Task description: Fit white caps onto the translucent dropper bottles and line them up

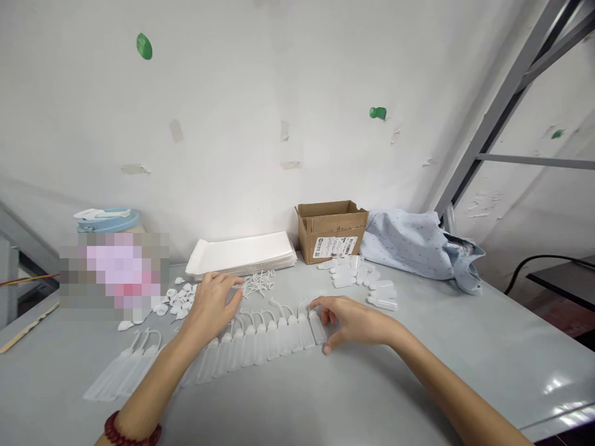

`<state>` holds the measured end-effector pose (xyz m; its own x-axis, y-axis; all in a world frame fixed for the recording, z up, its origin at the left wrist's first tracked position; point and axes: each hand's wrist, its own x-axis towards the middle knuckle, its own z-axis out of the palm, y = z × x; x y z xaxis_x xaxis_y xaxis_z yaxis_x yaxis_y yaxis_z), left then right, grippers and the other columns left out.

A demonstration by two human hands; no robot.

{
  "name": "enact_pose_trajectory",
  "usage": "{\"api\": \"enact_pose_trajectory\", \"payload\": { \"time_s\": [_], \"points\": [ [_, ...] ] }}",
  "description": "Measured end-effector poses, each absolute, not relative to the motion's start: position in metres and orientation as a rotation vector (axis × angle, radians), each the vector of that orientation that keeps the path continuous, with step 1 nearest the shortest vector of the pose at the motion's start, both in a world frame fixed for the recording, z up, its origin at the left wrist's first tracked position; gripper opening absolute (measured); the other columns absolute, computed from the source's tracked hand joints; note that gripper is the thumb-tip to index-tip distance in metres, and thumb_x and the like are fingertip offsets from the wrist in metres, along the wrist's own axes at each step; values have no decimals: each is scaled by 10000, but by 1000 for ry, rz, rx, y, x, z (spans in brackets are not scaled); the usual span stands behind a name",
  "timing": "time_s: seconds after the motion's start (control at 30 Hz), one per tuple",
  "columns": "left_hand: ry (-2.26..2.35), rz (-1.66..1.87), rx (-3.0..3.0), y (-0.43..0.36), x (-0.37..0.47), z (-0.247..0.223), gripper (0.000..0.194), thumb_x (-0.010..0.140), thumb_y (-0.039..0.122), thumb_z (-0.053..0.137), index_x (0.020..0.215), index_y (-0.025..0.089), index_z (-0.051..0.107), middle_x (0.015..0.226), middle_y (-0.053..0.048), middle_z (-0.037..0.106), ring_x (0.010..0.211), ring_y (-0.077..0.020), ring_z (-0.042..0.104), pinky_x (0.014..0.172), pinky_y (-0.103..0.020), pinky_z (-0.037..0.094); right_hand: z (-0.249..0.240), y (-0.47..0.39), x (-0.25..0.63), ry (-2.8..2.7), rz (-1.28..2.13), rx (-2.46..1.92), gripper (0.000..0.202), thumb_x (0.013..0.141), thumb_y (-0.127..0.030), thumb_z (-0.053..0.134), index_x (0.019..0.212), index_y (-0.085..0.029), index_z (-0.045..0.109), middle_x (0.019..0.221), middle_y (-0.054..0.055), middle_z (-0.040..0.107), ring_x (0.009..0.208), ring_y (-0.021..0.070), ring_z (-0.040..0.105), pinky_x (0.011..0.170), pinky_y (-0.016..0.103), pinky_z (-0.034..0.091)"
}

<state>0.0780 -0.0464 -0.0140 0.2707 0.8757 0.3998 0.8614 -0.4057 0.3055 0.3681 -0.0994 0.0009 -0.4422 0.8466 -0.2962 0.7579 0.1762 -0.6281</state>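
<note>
A row of translucent flat plastic sleeves with white tops and thin curved straps lies side by side across the grey table. My right hand is at the row's right end, index finger by the top of the last sleeve, thumb apart near its lower side. Over the left part of the row, my left hand reaches forward with fingers stretched out. Its fingertips are beside a small pile of thin white straps. Loose white caps lie left of that hand. More strapped sleeves lie beyond my left forearm.
Loose translucent sleeves lie in front of an open cardboard box. A stack of white paper-like sheets is at the back. Light blue cloth sits at right. A blue-lidded container stands left, partly blurred.
</note>
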Motion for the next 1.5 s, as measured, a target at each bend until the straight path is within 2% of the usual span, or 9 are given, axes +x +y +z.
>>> {"api": "enact_pose_trajectory", "payload": {
  "time_s": [0.67, 1.0, 1.2, 1.37, 1.5],
  "points": [
    [1708, 795, 2479, -47, 78, -12, 304, 824, 315, 407, 908, 207, 680, 960, -66, 709, 1011, -304, 526, 850, -445, 416, -3, -99, 362, -2300, 1122, -1541, 597, 614, -284, 765, 1168, -217, 554, 896, 4, 510, 844, 181, 507, 717, 278, 406],
    [1702, 748, 2514, -43, 78, -20, 327, 834, 315, 389, 934, 182, 670, 966, -79, 703, 1002, -311, 528, 820, -439, 415, -2, -99, 364, -2298, 1121, -1560, 702, 595, -312, 778, 1232, -196, 507, 906, 13, 539, 873, 202, 513, 713, 287, 404],
    [1676, 690, 2562, -42, 79, -21, 306, 855, 261, 390, 965, 166, 660, 991, -87, 695, 993, -303, 524, 814, -441, 414, 7, -98, 376, -2211, 1105, -1599, 794, 596, -365, 785, 1303, -230, 448, 987, 33, 561, 950, 225, 535, 795, 320, 425],
    [1621, 613, 2638, -33, 85, -20, 290, 844, 173, 424, 1019, 144, 654, 993, -105, 686, 986, -297, 518, 833, -428, 416, 12, -93, 396, -2055, 929, -1696, 610, 716, -451, 672, 1258, -239, 487, 1023, 62, 584, 952, 240, 564, 775, 337, 450],
    [1546, 514, 2699, -20, 91, -13, 311, 826, 113, 438, 1041, 157, 659, 927, -105, 685, 964, -293, 538, 811, -391, 425, 7, -84, 409, -2013, 638, -1854, 482, 798, -411, 576, 1230, -212, 498, 1020, 72, 591, 933, 238, 581, 751, 331, 461]
  ]
}}
